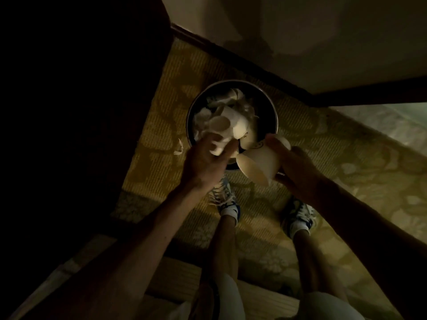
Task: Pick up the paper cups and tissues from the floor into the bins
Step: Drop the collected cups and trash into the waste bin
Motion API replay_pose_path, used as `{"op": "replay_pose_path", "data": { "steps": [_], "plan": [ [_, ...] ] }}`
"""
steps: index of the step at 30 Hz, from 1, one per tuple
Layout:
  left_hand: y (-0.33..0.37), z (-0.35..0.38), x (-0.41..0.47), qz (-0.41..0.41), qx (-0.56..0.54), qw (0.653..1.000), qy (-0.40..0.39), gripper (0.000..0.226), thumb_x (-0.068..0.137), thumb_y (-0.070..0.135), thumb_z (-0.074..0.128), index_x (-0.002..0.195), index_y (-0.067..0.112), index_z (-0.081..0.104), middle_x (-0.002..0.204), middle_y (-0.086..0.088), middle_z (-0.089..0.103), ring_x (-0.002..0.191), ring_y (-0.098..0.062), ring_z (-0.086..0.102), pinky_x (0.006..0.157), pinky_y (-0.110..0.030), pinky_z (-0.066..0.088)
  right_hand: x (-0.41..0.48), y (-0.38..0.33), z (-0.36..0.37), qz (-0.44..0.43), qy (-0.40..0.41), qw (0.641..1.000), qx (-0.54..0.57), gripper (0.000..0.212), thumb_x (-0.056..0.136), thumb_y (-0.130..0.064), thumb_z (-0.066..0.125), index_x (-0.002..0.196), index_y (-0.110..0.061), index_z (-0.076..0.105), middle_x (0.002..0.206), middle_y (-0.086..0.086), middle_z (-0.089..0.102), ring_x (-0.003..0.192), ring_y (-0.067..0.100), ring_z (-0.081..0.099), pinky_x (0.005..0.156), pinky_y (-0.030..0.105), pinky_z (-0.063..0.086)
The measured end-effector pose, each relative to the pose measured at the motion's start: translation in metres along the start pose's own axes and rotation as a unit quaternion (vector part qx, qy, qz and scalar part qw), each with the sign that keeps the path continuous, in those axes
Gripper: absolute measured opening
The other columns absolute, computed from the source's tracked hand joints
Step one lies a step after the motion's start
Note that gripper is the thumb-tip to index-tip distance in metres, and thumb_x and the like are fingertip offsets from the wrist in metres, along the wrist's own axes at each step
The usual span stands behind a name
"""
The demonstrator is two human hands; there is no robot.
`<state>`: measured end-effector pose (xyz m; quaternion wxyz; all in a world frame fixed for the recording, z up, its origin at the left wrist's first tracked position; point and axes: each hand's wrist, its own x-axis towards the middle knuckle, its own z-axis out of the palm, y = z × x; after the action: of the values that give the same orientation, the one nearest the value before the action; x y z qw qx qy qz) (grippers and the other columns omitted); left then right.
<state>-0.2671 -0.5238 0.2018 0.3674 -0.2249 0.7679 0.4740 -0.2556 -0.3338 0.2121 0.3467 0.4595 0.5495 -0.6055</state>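
Hovering over the round bin (273, 109), the left hand (206, 163) clutches a crumpled tissue (217, 150) in curled fingertips, just above the heap of cups and tissues inside. The right hand (294, 165) wraps its fingers round a tilted paper cup (258, 163) at the near rim. A tissue scrap (179, 149) lies on the carpet left of the left fingers.

A dim carpeted room of a home or hotel: patterned yellow-green woven carpet (323, 158) meets a dark wooden skirting board (208, 42) under a cream painted wall (323, 31). A round dark waste bin (272, 105) stands there, with pale stone-like floor tiles (381, 121) adjoining.
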Motion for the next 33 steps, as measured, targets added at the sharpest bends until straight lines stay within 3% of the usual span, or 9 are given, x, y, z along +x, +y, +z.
{"op": "replay_pose_path", "data": {
  "steps": [5,9,12,16,19,22,25,28,33],
  "plan": [
    [0.004,0.011,-0.015,-0.104,-0.205,0.953,-0.196,0.017,0.092,0.041,0.063,0.108,0.041,0.059,0.111,-0.001,0.067,0.086,-0.02,0.074,0.068,-0.027,0.06,0.003,-0.002,0.017,-0.083,0.141,0.982,-0.098,0.037,0.079,-0.05,0.072,0.073,-0.015,0.06,0.072,0.004,0.066,0.054,0.005,0.066,0.046,0.023,0.05],
    [0.009,0.021,0.002,-0.115,-0.247,0.953,-0.132,0.027,0.091,0.027,0.069,0.113,0.035,0.056,0.094,0.001,0.072,0.08,-0.019,0.075,0.068,-0.028,0.06,0.007,-0.007,0.017,-0.108,0.1,0.978,-0.148,0.026,0.086,-0.044,0.068,0.078,-0.02,0.064,0.079,0.002,0.066,0.069,0.012,0.067,0.059,0.031,0.055],
    [0.012,0.034,0.019,-0.077,-0.183,0.977,-0.083,0.033,0.093,0.022,0.066,0.123,0.027,0.052,0.104,-0.003,0.067,0.086,-0.016,0.072,0.07,-0.029,0.061,0.014,-0.007,0.012,-0.099,0.074,0.979,-0.16,0.009,0.093,-0.031,0.063,0.084,-0.03,0.064,0.083,-0.004,0.065,0.059,-0.004,0.062,0.046,0.013,0.046],
    [0.011,0.045,0.04,-0.03,-0.048,0.996,-0.064,0.04,0.092,0.019,0.067,0.13,0.017,0.055,0.123,-0.005,0.062,0.108,-0.028,0.064,0.089,-0.049,0.056,0.018,-0.003,0.005,-0.041,0.028,0.991,-0.122,0.021,0.1,-0.021,0.051,0.111,-0.007,0.062,0.114,0.026,0.063,0.098,0.03,0.064,0.092,0.047,0.052],
    [0.007,0.048,0.05,-0.001,0.012,0.998,-0.069,0.04,0.092,0.017,0.067,0.131,0.012,0.058,0.117,-0.001,0.062,0.109,-0.027,0.063,0.088,-0.048,0.056,0.015,0.002,0.001,-0.044,-0.017,0.991,-0.125,0.04,0.102,-0.015,0.043,0.128,0.015,0.048,0.102,0.033,0.052,0.098,0.031,0.049,0.089,0.048,0.041],
    [0.001,0.049,0.05,0.017,0.06,0.997,-0.043,0.035,0.094,0.019,0.065,0.128,0.012,0.062,0.118,-0.005,0.065,0.103,-0.029,0.066,0.087,-0.046,0.057,0.012,0.006,0.0,-0.054,-0.021,0.984,-0.167,0.039,0.101,-0.009,0.042,0.132,0.015,0.046,0.134,0.041,0.045,0.122,0.052,0.045,0.101,0.059,0.035],
    [-0.002,0.048,0.039,0.016,0.068,0.997,-0.024,0.025,0.096,0.021,0.062,0.119,0.01,0.063,0.113,-0.008,0.065,0.098,-0.03,0.066,0.083,-0.04,0.058,0.003,0.01,-0.004,-0.076,-0.063,0.964,-0.249,0.037,0.102,-0.003,0.04,0.136,0.011,0.045,0.143,0.031,0.044,0.133,0.043,0.04,0.11,0.051,0.033],
    [0.007,0.038,0.014,0.047,0.132,0.99,0.013,0.013,0.095,0.028,0.062,0.095,0.016,0.06,0.096,-0.006,0.067,0.083,-0.019,0.061,0.062,-0.023,0.049,-0.023,0.009,-0.006,-0.104,-0.059,0.955,-0.272,0.032,0.101,-0.004,0.044,0.129,0.007,0.052,0.128,0.028,0.056,0.119,0.042,0.053,0.101,0.052,0.042],
    [0.065,0.009,-0.075,0.119,0.229,0.966,-0.003,0.023,0.091,0.026,0.063,0.076,0.009,0.059,0.07,-0.007,0.061,0.069,-0.027,0.06,0.059,-0.037,0.048,-0.111,0.002,-0.032,-0.235,0.007,0.918,-0.32,0.02,0.094,-0.038,0.054,0.105,-0.021,0.056,0.08,-0.011,0.061,0.067,0.008,0.063,0.061,0.029,0.052]
  ]
}}
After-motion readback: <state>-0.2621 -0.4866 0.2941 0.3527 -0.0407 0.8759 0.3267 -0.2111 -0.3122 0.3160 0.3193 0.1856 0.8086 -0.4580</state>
